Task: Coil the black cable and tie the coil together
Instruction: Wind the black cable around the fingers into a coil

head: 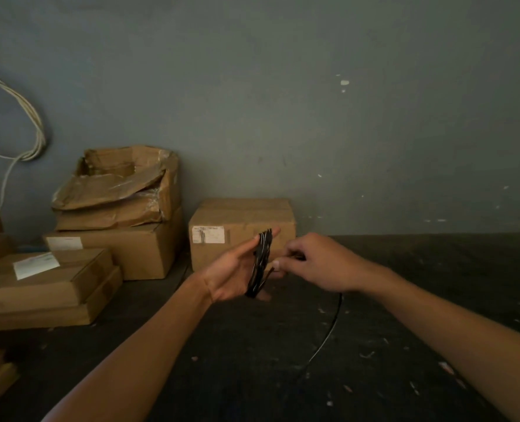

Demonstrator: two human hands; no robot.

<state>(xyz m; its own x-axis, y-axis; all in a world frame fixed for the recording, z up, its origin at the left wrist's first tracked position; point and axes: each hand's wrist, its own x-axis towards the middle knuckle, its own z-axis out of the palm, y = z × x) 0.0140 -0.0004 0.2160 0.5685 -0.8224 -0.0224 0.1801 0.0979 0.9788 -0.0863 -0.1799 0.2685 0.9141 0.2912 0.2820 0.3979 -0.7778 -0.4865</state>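
The black cable (pixel 260 263) is wound in several turns around my left hand (pixel 233 275), from the fingertips down to the thumb. That hand stands palm up with its fingers stretched straight. My right hand (pixel 316 263) is just to the right of the coil and pinches a stretch of the cable between thumb and fingers. A loose tail of the cable (pixel 328 333) hangs below my right wrist and curves down over the dark table. Where the tail ends is hard to make out in the dim light.
A closed cardboard box (pixel 222 214) stands right behind my hands against the grey wall. More cardboard boxes (pixel 115 233) are stacked at the left, one torn open. White cables (pixel 24 117) hang on the wall at far left. The dark tabletop (pixel 405 345) is speckled with scraps.
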